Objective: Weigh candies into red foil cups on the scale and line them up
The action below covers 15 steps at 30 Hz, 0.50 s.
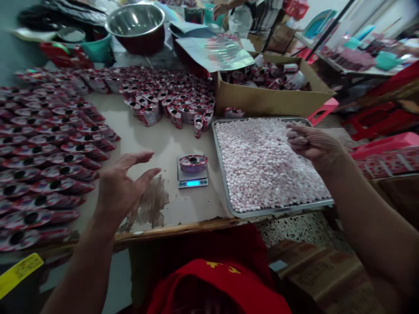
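A small digital scale (193, 184) with a lit blue display stands on the table, and one printed pouch (193, 163) with a dark round opening on top sits upright on it. To the left of the scale, my left hand (122, 185) is open and holds nothing, thumb and index finger spread apart. My right hand (314, 144) hovers over the right side of a metal tray (231, 208) filled with small whitish-pink pellets (265, 165). Its fingers are pressed together; whatever they may hold is hidden.
Rows of similar pouches (42, 161) cover the table's left side, with another cluster (176, 93) behind. A cardboard box (271, 98) of pouches stands behind the tray. Farther back are a steel bowl (135, 26) and a person's hand (221, 11). Red stools (379, 120) stand right.
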Each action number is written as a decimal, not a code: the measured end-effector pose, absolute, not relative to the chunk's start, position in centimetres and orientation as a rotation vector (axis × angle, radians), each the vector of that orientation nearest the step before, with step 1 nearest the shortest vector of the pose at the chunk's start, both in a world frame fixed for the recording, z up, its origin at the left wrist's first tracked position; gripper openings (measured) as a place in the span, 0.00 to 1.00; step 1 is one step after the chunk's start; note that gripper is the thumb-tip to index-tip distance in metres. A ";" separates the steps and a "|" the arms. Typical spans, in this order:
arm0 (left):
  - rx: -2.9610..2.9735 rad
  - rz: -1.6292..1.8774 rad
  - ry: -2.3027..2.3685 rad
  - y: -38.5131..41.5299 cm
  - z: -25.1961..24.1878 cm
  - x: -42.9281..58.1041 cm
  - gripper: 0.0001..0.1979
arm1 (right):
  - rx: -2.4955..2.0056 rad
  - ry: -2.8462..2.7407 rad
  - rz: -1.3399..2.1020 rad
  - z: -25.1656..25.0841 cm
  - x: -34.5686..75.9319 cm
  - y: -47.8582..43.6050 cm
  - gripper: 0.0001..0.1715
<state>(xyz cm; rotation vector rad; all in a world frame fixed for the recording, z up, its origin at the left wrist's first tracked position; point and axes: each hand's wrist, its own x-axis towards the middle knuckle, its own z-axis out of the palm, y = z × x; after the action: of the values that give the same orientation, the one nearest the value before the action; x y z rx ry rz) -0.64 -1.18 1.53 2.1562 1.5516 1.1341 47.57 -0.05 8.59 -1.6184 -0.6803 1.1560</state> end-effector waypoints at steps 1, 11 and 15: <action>2.125 1.125 1.537 -1.0 1.5 -0.5 0.18 | -1.640 -0.652 1.179 8.7 47.2 -0.1 0.22; 1.852 1.091 1.444 0.1 0.6 0.0 0.20 | -1.600 -0.542 1.259 9.0 43.2 0.1 0.25; 1.869 1.087 1.434 0.5 -1.3 1.8 0.30 | -1.542 -0.591 1.337 7.5 40.5 0.5 0.21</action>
<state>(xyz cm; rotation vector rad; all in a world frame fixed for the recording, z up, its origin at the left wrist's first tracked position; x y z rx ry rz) 1.75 0.50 -1.32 1.8693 1.4336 1.0867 40.55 0.51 7.55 -1.5425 -0.5906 1.3374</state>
